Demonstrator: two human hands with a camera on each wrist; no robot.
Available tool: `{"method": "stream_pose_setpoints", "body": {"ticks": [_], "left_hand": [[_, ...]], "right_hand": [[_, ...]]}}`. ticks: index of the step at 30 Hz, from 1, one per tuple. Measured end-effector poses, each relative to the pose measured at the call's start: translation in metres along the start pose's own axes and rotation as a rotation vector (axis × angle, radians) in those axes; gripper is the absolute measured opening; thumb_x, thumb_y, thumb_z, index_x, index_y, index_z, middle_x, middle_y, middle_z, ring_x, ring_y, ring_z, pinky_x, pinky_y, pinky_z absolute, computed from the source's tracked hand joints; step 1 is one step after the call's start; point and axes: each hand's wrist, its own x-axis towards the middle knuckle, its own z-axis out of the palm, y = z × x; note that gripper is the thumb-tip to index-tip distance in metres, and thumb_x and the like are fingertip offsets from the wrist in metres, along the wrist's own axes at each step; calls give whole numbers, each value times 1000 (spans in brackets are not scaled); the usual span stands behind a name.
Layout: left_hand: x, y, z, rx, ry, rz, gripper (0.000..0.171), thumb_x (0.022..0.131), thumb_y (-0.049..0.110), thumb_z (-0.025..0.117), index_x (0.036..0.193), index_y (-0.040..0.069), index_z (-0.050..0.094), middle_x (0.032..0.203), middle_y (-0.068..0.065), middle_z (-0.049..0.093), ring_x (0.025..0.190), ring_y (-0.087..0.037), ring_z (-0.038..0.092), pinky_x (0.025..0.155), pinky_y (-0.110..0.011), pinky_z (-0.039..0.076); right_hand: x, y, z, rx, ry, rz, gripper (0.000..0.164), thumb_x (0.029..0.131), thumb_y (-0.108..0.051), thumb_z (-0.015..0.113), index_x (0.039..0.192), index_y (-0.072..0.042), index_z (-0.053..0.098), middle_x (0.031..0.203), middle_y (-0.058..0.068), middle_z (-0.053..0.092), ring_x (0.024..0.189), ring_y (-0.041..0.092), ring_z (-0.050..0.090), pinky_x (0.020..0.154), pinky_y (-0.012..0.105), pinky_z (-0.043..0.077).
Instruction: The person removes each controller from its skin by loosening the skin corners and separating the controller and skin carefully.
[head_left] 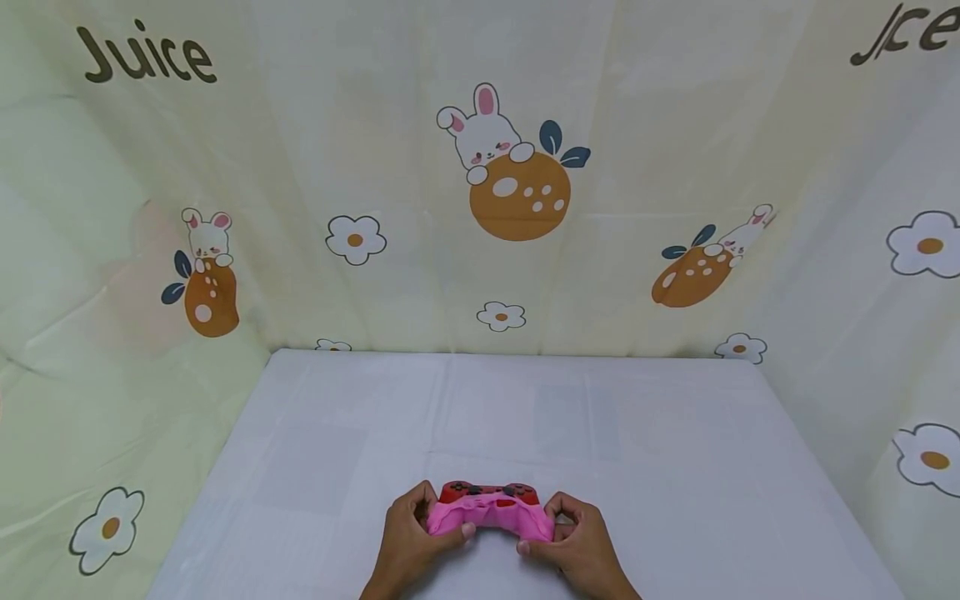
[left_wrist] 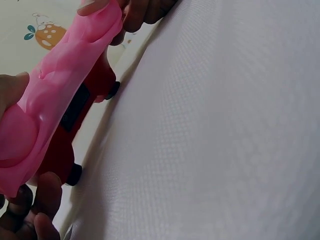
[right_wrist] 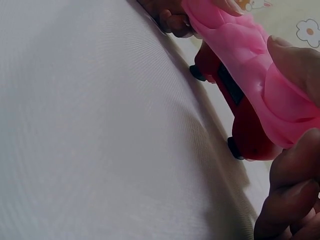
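A red game controller (head_left: pixel 487 490) with black sticks and buttons is partly covered by a pink silicone sleeve (head_left: pixel 491 510). The sleeve wraps the near side and grips, while the red face shows along the far side. My left hand (head_left: pixel 412 537) grips the left end, thumb on the pink sleeve and fingers curled beneath. At the right end my right hand (head_left: pixel 581 542) grips it the same way. In the left wrist view the sleeve (left_wrist: pixel 60 75) looks wrinkled, with the red controller body (left_wrist: pixel 57 155) bare beyond its edge. The right wrist view shows the red body (right_wrist: pixel 247 130) likewise.
A white cloth-covered table (head_left: pixel 315 467) lies under the hands. Behind and at both sides hangs a pale curtain (head_left: pixel 405 150) printed with rabbits, oranges and flowers, meeting the table's back edge.
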Motion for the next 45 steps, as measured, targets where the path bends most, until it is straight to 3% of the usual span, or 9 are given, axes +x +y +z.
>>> {"method": "stream_pose_setpoints", "body": {"ticks": [10,17,23,27,33,37,45], "left_hand": [[0,4,2,16,14,-2,56,70,35,100,79,15,49,67,8,41,62,1,40,54,-17,30],[0,2,5,54,30,-22,61,70,38,100,92,15,47,77,5,42,71,-4,42,59,-18,33],[0,1,7,38,33,6,66,70,36,101,100,15,45,83,3,43,73,-6,43,60,-18,36],[0,1,7,20,47,20,66,69,35,101,101,17,47,83,4,46,73,-5,44,61,-17,37],[1,2,5,11,41,63,63,70,28,101,104,17,49,85,4,48,73,-4,44,59,-18,38],[1,1,4,-4,40,91,62,68,22,102,103,16,52,84,4,47,71,-7,43,57,-19,37],[1,2,4,-16,61,67,62,63,21,105,99,18,54,82,6,49,67,-9,44,55,-18,36]], "right_hand": [[-2,-2,0,-3,10,-28,56,72,-15,98,92,-5,47,58,-4,49,46,4,36,43,19,32],[-2,0,5,-51,82,-86,59,69,-13,100,96,-7,47,60,-5,38,49,2,30,45,17,26],[-1,0,7,-46,118,-106,62,69,-12,100,104,-10,49,71,-4,41,54,3,31,48,17,30],[-3,-1,7,-52,138,-115,56,72,-14,98,103,-9,52,64,-3,39,53,3,32,48,18,29],[-4,-3,8,-44,152,-147,45,81,-14,93,106,-9,56,70,-1,46,51,2,34,46,19,30],[-5,-3,9,-40,163,-146,42,82,-13,92,107,-7,58,65,-1,44,52,2,35,47,19,30],[-5,-2,8,-49,153,-154,40,81,-12,92,104,-7,60,57,-1,39,50,2,31,46,19,25]]}}
